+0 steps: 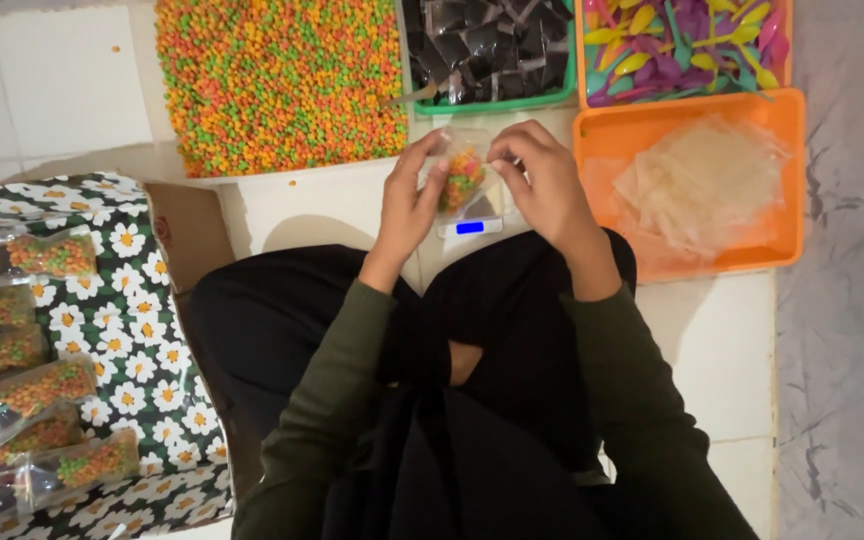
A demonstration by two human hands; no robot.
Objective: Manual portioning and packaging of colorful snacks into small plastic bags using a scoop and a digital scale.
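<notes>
Two hands hold one small clear bag (462, 178) of multicoloured candy pellets just above a small digital scale (470, 225), the landmark for every position below.

Nearest the viewer, below the scale, are crossed legs in black cloth and dark green sleeves. Well to the left of the scale, filled clear packets (27, 372) lie in a row on a daisy-print surface (142, 330).

At the scale, the left hand (407, 205) has its fingers closed on the bag's left edge, and the right hand (542, 180) pinches the top right edge, thumb and fingertips together on the film. The bag hangs upright between both hands, partly filled.

Handling judgement: the bag appears light, with thin, soft, slippery film. The loose pellets will likely shift and sag to the bottom. Grip is best taken at the empty upper film, on both sides of the mouth, not on the filled belly.

To the right of the scale, an orange tray (787, 170) holds a stack of empty clear bags (702, 185). Beyond the scale to the left sits a large bed of loose candy pellets (277, 80). Directly beyond it, a green tray (542, 97) holds dark sachets (492, 45). Beyond it to the right lie coloured plastic spoons (682, 45).
</notes>
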